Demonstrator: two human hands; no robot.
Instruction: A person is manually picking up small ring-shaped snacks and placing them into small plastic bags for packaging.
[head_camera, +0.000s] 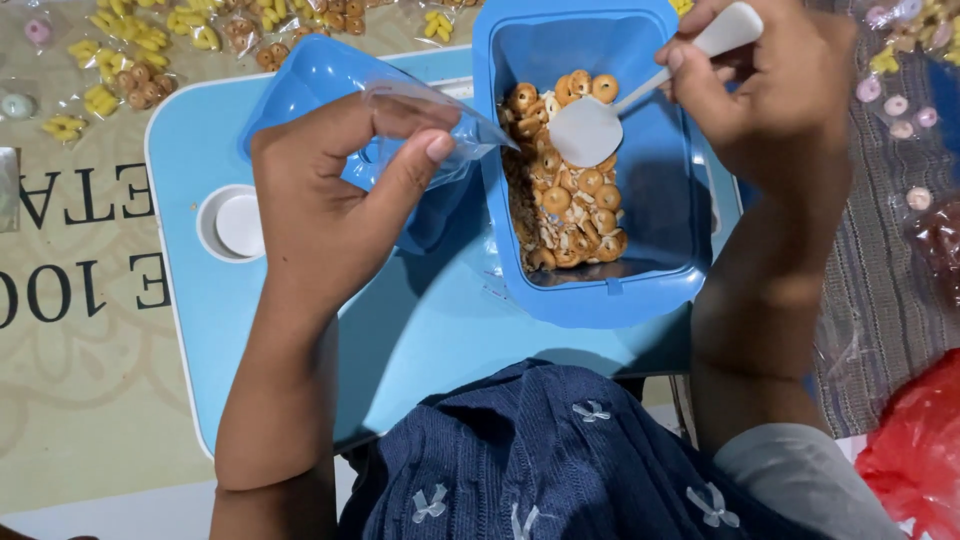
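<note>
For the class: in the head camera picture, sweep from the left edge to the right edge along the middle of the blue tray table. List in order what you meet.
White round cap in the tray's cup recess → left hand pinching a small clear plastic bag → white spoon over the ring-shaped snacks in the blue container → right hand → red plastic bag.

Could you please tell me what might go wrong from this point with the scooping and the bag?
The left hand pinches the small clear bag only at its mouth, so it may close. The white spoon in the right hand could spill ring-shaped snacks over the blue container rim.
</note>
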